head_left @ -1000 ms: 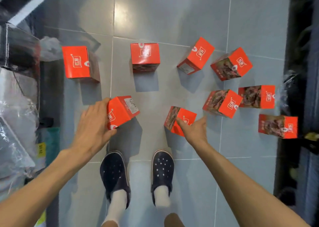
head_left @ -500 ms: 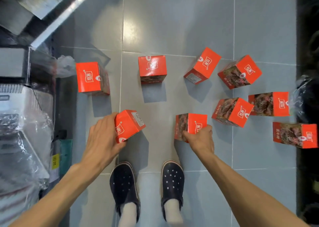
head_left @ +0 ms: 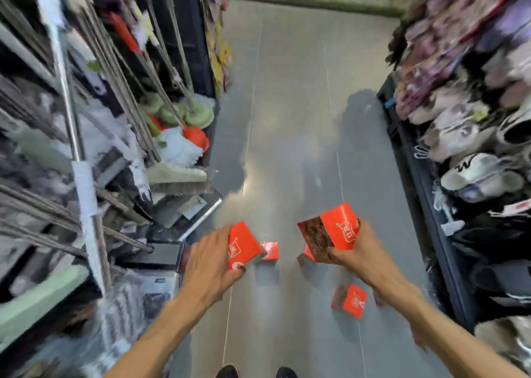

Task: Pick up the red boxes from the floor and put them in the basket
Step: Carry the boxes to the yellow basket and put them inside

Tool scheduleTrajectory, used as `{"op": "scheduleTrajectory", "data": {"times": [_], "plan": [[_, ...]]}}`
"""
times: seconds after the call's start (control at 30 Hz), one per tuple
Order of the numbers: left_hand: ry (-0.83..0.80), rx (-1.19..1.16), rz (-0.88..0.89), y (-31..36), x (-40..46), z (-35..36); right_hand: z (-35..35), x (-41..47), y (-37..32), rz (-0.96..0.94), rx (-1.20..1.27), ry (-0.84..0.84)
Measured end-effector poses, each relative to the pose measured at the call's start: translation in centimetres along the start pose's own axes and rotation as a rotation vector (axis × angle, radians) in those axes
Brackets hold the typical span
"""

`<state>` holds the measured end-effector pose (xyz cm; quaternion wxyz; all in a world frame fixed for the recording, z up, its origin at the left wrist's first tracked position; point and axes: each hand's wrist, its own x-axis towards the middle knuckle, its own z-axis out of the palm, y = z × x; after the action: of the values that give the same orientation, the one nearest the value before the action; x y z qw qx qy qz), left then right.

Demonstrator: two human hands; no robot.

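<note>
Carry step: your left hand [head_left: 209, 265] and right hand [head_left: 356, 254] each have a grip clamped on a red box [head_left: 241, 247] [head_left: 333, 232] lifted above the floor [head_left: 290, 119]; next, locate the basket, not in view.

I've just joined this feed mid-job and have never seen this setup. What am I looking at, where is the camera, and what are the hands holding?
There is no machine here: a person does the job with bare hands. The single view comes from a wide-angle camera on their head, looking forward and down a shop aisle, blurred by head motion. The left hand grips one red box, and the right hand grips another red box, both lifted above the grey tiled floor. More red boxes lie on the floor, such as one near the right forearm. Mops line the left side, shoes the right. No basket is visible.
</note>
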<state>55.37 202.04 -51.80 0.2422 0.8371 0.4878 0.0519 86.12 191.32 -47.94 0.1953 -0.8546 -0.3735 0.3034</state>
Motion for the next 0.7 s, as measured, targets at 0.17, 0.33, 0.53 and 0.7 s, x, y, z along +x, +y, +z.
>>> {"op": "scheduleTrajectory", "data": {"times": [0.17, 0.33, 0.53, 0.7], "plan": [[0.132, 0.0, 0.007, 7.1, -3.6, -14.7, -12.3, -6.0, -10.6, -0.162, -0.033, 0.022], [0.253, -0.015, -0.098, 11.0, -8.0, -24.2, -20.4, -10.3, -19.5, -0.433, -0.134, -0.005], [0.463, -0.024, -0.318, 14.0, -13.7, -28.9, -23.2, -11.1, -27.7, -0.773, -0.255, -0.157], [0.641, -0.098, -0.633, 15.5, -21.5, -29.1, -20.2, -13.0, -34.6, -1.12, -0.398, -0.356]]}}
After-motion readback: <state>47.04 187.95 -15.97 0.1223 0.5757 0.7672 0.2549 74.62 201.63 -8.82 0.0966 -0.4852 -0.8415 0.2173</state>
